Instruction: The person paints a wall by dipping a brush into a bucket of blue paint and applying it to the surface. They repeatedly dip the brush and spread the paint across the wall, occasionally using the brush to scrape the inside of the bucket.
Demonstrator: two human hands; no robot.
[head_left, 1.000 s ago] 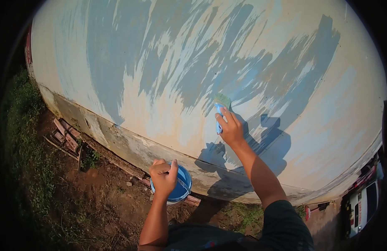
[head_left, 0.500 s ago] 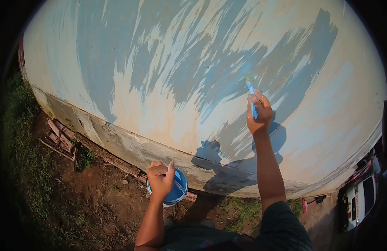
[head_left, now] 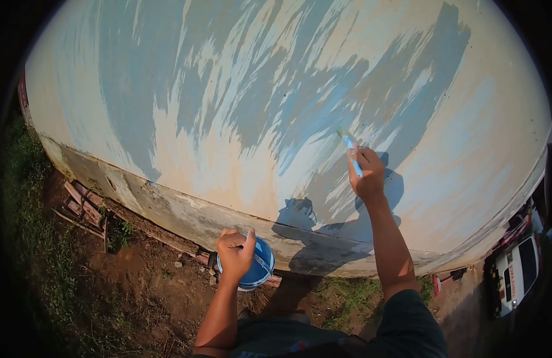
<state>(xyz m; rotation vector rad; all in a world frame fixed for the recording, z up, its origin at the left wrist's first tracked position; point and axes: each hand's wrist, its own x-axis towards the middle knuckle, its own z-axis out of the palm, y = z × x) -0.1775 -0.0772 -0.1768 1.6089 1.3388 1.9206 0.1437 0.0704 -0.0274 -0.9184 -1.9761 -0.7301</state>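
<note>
My right hand [head_left: 368,173] grips the blue handle of a paintbrush [head_left: 351,154], its bristles against a wall [head_left: 198,179]. The wall is cream, with broad grey-blue strokes [head_left: 130,77] and a brighter blue patch beside the brush. Low in front of me, my left hand [head_left: 235,255] is closed at the rim of a small bucket [head_left: 261,267] with blue inside. Its fingers seem wrapped round the rim or handle; which one is hidden. The bucket hangs near the wall's foot.
A stained ledge [head_left: 168,209] runs along the wall's base. Stacked wooden pieces [head_left: 82,203] lie on the ground at left, with weeds [head_left: 37,238] and bare soil [head_left: 133,280] around. A white vehicle [head_left: 517,274] stands at far right. Shadows of my arm and head fall on the wall.
My right hand has moved the brush down and slightly left along the wall. The left hand with the bucket sits slightly further right in view. The camera view has also shifted slightly.
</note>
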